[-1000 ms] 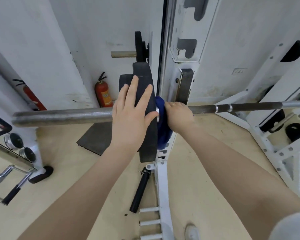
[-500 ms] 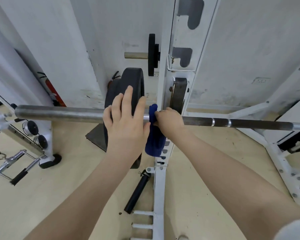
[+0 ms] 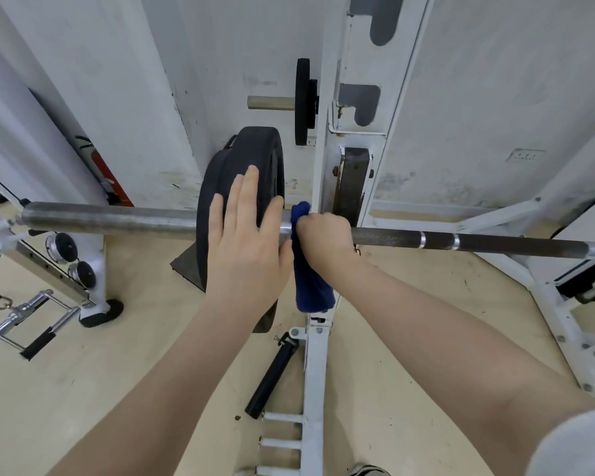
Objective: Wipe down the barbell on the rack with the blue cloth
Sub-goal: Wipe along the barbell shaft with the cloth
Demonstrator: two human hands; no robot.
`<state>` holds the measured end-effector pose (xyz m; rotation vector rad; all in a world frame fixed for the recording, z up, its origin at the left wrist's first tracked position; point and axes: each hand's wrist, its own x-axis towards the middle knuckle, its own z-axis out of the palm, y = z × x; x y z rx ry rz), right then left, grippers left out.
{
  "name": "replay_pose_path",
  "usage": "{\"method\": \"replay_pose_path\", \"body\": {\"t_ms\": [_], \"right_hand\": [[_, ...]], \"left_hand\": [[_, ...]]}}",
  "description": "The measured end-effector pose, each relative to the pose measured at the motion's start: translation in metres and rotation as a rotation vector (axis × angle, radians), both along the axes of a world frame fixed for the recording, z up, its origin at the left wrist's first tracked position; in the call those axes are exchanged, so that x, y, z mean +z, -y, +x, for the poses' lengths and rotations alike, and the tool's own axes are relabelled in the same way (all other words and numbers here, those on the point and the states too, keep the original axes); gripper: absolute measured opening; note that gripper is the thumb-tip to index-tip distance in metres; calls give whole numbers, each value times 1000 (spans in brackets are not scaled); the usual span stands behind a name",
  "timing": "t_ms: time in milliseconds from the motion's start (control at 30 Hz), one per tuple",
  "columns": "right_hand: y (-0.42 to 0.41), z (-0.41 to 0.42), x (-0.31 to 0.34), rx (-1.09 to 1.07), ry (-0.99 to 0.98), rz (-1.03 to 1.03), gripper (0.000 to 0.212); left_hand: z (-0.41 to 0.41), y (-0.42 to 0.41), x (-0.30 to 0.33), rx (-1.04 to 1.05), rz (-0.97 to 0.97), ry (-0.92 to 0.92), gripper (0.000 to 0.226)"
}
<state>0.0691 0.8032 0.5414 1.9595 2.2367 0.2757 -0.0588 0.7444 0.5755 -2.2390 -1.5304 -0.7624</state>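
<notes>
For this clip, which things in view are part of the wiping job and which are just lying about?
Part of the job:
barbell
blue cloth, gripped around the bar by the right hand
left hand, flat against the weight plate
rack

Lying about:
fire extinguisher
cable handle
black roller on the floor
small plate on its peg

A gym is showing here: a white rack (image 3: pixel 318 187) holding a barbell (image 3: pixel 461 240) with a black plate (image 3: pixel 244 173), a cable handle (image 3: pixel 31 321) lying at eight o'clock.
</notes>
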Motion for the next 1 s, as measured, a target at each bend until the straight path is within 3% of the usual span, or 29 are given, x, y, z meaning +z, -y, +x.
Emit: {"method": "replay_pose_path", "body": {"t_ms": [133,333,467,567,633,700,833,900,1000], "right_hand": [[-3,17,1,-15,-177,-12,12],[41,56,-3,-144,-1253,334,18],[65,111,4,-405,-1568,620,22],[70,151,19,-536,-1629,841,15],[74,166,30,-471,-1675,882,11],[80,169,37,-340,-1658,881,21],[83,153,34,-210,-1516,909,30],[75,144,27,-186,-1336,803,28],[52,134,-8,-146,-745,480,30]], "left_hand": [[8,0,3,3,-64,25,45],[38,10,0,-129,-81,64,43],[65,14,0,-162,-313,159,42],[78,10,-7,-74,-469,162,48],[79,7,-11,-53,-507,158,52],[79,1,-15,-42,-543,167,55],[79,-38,-24,65,-716,-13,61],[80,-48,-27,86,-739,-84,57],[85,-51,-32,68,-654,-178,49]]}}
